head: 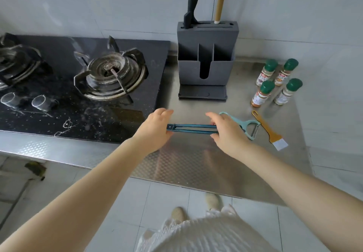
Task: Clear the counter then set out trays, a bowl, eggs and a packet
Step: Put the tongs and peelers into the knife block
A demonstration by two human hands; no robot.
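1. Stainless steel counter (196, 163) is seen from above, w/ a black glass gas hob (59, 86) set into its left part; two burners are visible on it.
2. Dark teal tongs (193, 129) are held level just above the counter, approx. parallel to its front edge, between both hands.
3. Left hand (155, 128) is curled round the hinged end of the tongs; that end pokes out past the palm. Fingers are bent over the top.
4. Right hand (225, 130) is closed on the other end of the tongs, thumb under, fingers over; tips of the tongs are hidden by it.
5. Pale green peeler (243, 125) lies on the counter just behind and right of the right hand; part of it is covered by the hand, so contact can't be told.
6. Orange-handled brush (269, 132) w/ white bristles lies just right of the peeler, apart from it.
7. Four green-capped spice jars (277, 80) are stood upright in a cluster near the right wall.
8. Grey knife block (206, 61) is stood at the back, against the wall, w/ a black-handled knife (193, 2) and a wooden-handled utensil (220, 4) slotted in its top.
9. No trays, bowl, eggs or packet are in view on the counter.
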